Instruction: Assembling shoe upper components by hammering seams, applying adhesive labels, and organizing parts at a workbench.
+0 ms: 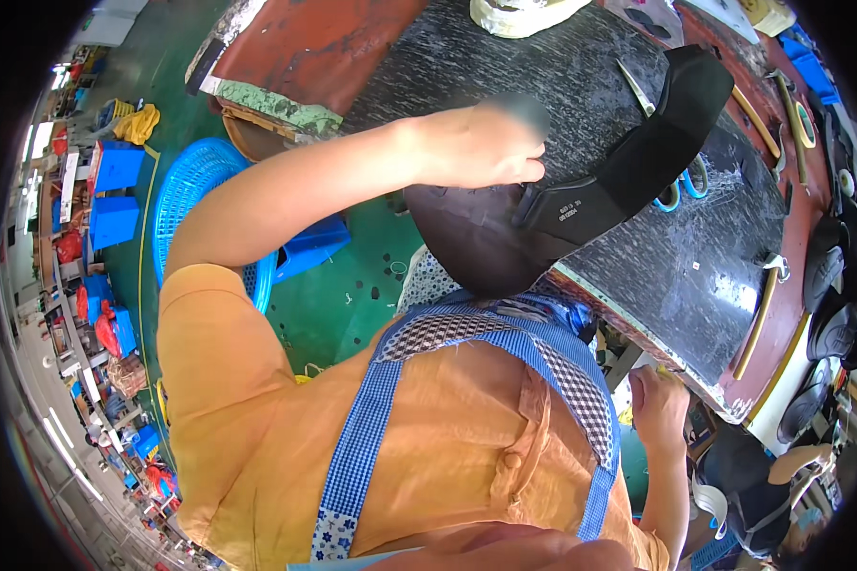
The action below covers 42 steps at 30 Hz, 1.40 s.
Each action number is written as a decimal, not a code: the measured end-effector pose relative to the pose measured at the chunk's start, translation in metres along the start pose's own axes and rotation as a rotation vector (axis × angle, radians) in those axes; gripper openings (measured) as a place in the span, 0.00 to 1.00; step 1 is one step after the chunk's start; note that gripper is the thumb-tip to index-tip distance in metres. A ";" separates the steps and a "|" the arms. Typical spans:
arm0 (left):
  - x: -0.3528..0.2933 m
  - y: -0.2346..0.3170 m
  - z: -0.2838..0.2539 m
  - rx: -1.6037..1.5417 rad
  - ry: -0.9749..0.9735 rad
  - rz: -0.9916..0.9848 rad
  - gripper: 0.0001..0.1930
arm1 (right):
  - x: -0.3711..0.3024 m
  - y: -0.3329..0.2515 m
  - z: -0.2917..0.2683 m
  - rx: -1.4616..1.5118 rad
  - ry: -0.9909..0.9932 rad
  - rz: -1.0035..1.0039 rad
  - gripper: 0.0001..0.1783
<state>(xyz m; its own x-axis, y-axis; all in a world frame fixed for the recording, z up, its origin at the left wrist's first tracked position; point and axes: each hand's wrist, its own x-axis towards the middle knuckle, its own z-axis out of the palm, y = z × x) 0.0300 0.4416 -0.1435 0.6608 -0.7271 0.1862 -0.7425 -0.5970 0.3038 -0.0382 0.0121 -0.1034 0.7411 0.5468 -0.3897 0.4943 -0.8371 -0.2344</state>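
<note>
A black shoe-upper piece (pixel 628 181) with pale print lies across the dark table, its wider end, a brown-black leather flap (pixel 476 238), hanging over the near edge toward my apron. My left hand (pixel 481 147) is just above that flap, fingers curled closed. A dark, blurred rounded shape (pixel 524 114) shows at its far side; I cannot tell whether the hand grips it. My right hand (pixel 659 407) is low beside the table's near edge, curled into a fist. A small yellowish bit (pixel 665 373) shows at its top; what it holds is hidden.
Scissors with blue handles (pixel 684 188) lie partly under the black piece. Wooden-handled hammers (pixel 760 309) rest along the right side. A white roll (pixel 528 14) sits at the far edge. A blue basket (pixel 195 171) stands left on the green floor. Another person's arm (pixel 800 463) shows lower right.
</note>
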 end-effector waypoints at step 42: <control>-0.002 0.014 0.023 -0.162 0.300 -0.372 0.08 | 0.131 -0.120 -0.002 0.214 0.298 -0.705 0.29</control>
<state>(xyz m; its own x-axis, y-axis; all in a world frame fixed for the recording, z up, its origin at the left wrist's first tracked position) 0.0152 0.4271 -0.1607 0.8975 -0.3313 0.2911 -0.4400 -0.7194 0.5374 0.0005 0.1841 -0.1245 0.3914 0.9059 0.1617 0.8165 -0.2608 -0.5150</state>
